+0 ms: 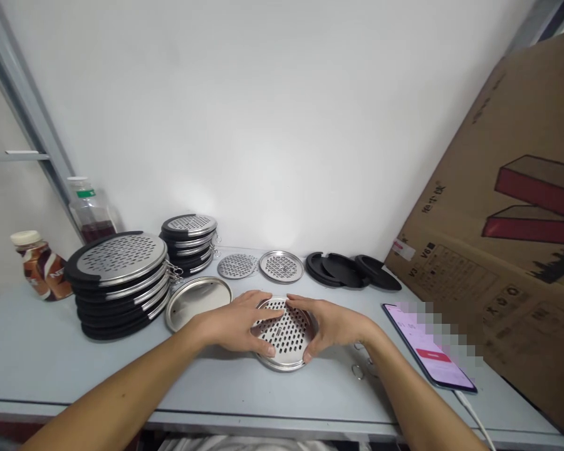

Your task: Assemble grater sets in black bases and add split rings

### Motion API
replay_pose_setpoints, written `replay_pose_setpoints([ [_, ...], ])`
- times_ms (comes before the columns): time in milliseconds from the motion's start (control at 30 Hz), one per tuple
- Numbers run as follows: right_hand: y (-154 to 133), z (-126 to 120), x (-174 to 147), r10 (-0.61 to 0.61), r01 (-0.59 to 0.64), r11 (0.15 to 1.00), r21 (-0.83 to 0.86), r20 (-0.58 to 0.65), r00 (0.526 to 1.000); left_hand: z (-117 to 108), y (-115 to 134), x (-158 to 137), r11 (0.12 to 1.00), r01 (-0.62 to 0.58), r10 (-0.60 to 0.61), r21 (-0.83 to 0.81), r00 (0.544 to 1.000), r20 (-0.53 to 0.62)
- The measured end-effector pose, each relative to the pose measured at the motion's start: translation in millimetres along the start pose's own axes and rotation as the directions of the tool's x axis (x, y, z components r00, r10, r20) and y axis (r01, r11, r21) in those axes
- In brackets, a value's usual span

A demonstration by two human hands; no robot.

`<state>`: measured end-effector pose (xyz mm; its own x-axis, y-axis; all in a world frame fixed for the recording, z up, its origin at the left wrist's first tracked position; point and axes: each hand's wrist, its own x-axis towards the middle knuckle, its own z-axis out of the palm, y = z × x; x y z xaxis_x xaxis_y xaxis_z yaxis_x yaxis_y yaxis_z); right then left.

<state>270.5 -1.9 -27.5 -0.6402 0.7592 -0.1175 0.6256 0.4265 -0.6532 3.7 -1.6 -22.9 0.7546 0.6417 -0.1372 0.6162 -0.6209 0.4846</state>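
Brown printed cardboard box (521, 207), right of frame. Smooth grey tabletop (216, 382) across lower half. Stacked perforated metal and matte black discs (122, 285), left. Glossy phone (430, 354) lower right. Shallow plain metal dish (200, 300) left of centre, partly blocked by left hand (244, 322). Left hand, right hand (336, 322) half open, fingers curved, gripping opposite sides of round perforated steel plate (287, 338), lower centre. Thin wire rings (358, 379) near right forearm.
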Motion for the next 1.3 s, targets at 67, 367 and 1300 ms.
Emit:
replay_pose_setpoints([
  [67,-2.5,-0.7,-0.5,-0.011,0.011,1.0,0.002,-0.005,1.0,4.0,1.5,1.0,1.0,0.006,-0.006,0.005,1.0,-0.007],
  [367,-7.9,-2.0,-1.3,-0.034,0.035,0.999,0.036,-0.01,0.999,10.1,1.5,1.6,0.999,0.014,-0.015,-0.053,1.0,-0.022],
  [1300,7.5,30.9,50.7,0.081,-0.003,0.992,0.128,-0.608,0.79,17.0,-10.1,38.6,0.961,-0.277,0.271,0.015,0.925,-0.266],
])
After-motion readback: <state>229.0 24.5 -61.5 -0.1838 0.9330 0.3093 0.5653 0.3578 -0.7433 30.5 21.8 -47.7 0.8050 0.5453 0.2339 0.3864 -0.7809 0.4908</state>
